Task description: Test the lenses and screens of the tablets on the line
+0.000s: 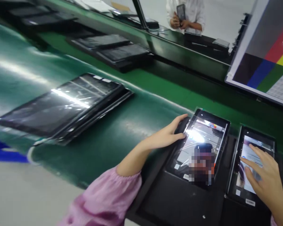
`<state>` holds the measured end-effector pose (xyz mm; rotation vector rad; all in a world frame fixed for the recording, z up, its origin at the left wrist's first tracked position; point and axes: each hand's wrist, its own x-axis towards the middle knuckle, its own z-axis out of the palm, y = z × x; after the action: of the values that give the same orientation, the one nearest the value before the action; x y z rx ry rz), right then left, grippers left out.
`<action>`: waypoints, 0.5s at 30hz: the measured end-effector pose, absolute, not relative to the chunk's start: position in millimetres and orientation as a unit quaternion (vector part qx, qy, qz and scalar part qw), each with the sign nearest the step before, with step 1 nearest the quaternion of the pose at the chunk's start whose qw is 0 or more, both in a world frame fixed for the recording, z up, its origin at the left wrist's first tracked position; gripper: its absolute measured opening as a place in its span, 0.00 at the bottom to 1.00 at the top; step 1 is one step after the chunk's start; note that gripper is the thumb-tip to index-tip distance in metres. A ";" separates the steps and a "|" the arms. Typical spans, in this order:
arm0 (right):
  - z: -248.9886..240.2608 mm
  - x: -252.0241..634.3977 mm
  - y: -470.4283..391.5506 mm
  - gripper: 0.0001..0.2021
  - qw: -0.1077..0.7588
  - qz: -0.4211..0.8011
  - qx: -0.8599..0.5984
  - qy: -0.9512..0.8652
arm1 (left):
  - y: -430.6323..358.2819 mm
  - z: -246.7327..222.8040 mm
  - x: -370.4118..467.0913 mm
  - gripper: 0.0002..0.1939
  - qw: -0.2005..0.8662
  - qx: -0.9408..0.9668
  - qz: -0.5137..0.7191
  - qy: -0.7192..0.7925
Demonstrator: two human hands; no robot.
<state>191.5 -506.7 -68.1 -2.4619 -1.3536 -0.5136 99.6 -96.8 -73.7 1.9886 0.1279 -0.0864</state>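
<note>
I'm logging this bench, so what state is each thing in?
Left tablet: face up, screen lit.
Right tablet: face up, screen lit.
Stacked tablets: top screen dark.
Far tablets: lying flat, screens dark.
Co-worker's device: held upright.
Colour chart: upright.
Left hand: open, at left tablet's edge.
Right hand: open, fingers over right screen.

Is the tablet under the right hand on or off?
It's on: the tablet's screen glows with a picture beneath the right hand.

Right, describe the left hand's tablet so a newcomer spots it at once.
Find the big colour-patterned panel at upper right. Below it, on a black tray, is the lit tablet with the left hand at its edge. Its white glare sets it apart from the neighbouring tablet under the right hand.
</note>
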 end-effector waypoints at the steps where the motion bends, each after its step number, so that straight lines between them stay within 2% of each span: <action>1: -68.4 192.2 -507.5 0.12 0.137 -0.170 -0.851 -0.477 | -98.6 -74.0 100.3 0.44 0.548 0.834 -0.031 0.058; 7: -66.8 195.0 -509.5 0.12 0.166 -0.165 -0.848 -0.476 | -103.3 -75.2 103.5 0.48 0.575 0.814 -0.024 0.081; 15: -62.0 193.5 -510.7 0.10 0.202 -0.197 -0.843 -0.458 | -104.3 -79.1 103.2 0.49 0.551 0.830 -0.009 0.084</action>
<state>193.5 -510.7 -62.0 -2.3549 -1.2782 -0.5514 103.2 -104.3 -79.1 1.9633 0.1987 -0.0214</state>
